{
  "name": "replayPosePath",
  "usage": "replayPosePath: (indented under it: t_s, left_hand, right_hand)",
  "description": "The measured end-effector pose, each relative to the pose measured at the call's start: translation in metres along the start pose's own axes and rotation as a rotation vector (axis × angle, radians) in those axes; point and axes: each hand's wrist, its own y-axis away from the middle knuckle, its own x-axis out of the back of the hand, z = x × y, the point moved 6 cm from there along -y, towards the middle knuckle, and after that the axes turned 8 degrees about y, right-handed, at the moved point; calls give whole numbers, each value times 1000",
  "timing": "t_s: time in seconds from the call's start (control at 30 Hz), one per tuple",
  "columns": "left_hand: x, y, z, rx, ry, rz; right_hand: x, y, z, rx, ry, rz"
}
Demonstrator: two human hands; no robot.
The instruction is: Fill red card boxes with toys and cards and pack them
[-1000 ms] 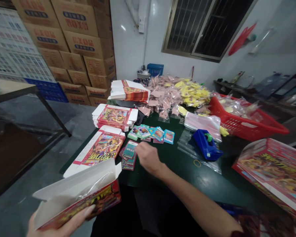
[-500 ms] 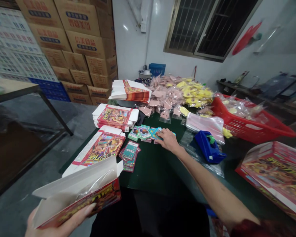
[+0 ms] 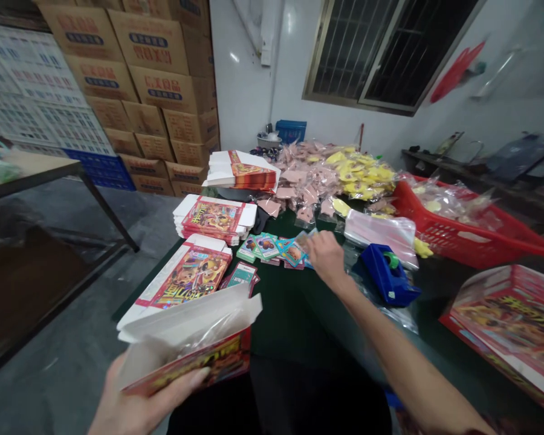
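Observation:
My left hand (image 3: 140, 396) is closed around one end of an open red printed box (image 3: 224, 356), whose white flaps stand up. Crinkled clear plastic (image 3: 208, 332) shows inside it. Over the fanned row of cards (image 3: 267, 244), my right hand (image 3: 325, 257) has its fingers pinched on a card (image 3: 304, 239); the fingers partly cover it. A smaller pile of teal and red cards (image 3: 242, 275) lies nearer, partly hidden behind the box. Flat printed boxes (image 3: 194, 269) lie left of the cards.
Wrapped pink pieces (image 3: 306, 181) and yellow ones (image 3: 362, 172) are heaped at the back. A blue tape dispenser (image 3: 385, 275), plastic bags (image 3: 381, 232) and a red basket (image 3: 471, 235) stand to the right. A filled box (image 3: 517, 326) sits at the right front. Cartons (image 3: 163, 90) are stacked behind.
My left hand has brought the open box to the right, covering part of the near card pile. My right hand has shifted right and slightly off the card row, with a card in its fingers.

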Motion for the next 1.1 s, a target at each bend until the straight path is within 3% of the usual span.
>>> replayPosePath:
  t_s: [0.1, 0.17, 0.27, 0.33, 0.4, 0.5, 0.63, 0.77, 0.9, 1.0, 1.1]
  left_hand:
    - [-39, -14, 22, -22, 207, -271]
    - [-64, -21, 35, -70, 303, -420]
    - [-97, -25, 44, -77, 396, -546]
    - [-115, -24, 45, -26, 477, -618]
    - [-129, -20, 43, 44, 551, -675]
    - [-140, -16, 41, 92, 593, -707]
    - [-144, -14, 44, 96, 638, -730]
    - [-145, -15, 48, 84, 657, -724]
    - [-148, -16, 47, 83, 660, -724]
    - [-150, -15, 48, 75, 673, -749]
    - [-151, -15, 52, 3, 622, -749]
  right_hand:
    - [67, 6, 11, -67, -160, 146]
    - [116, 21, 11, -100, -485, 249]
    - [170, 49, -12, 15, -672, 307]
    - [189, 64, -31, 138, -641, 295]
    - [197, 73, -36, 136, -618, 322]
    - [203, 81, -22, -12, -664, 447]
    - [193, 82, -27, 173, -530, 285]
    - [188, 91, -32, 309, -358, 335]
    - [191, 93, -31, 306, -340, 291]
    - [193, 90, -28, 250, -337, 336]
    - [182, 91, -30, 274, -304, 317]
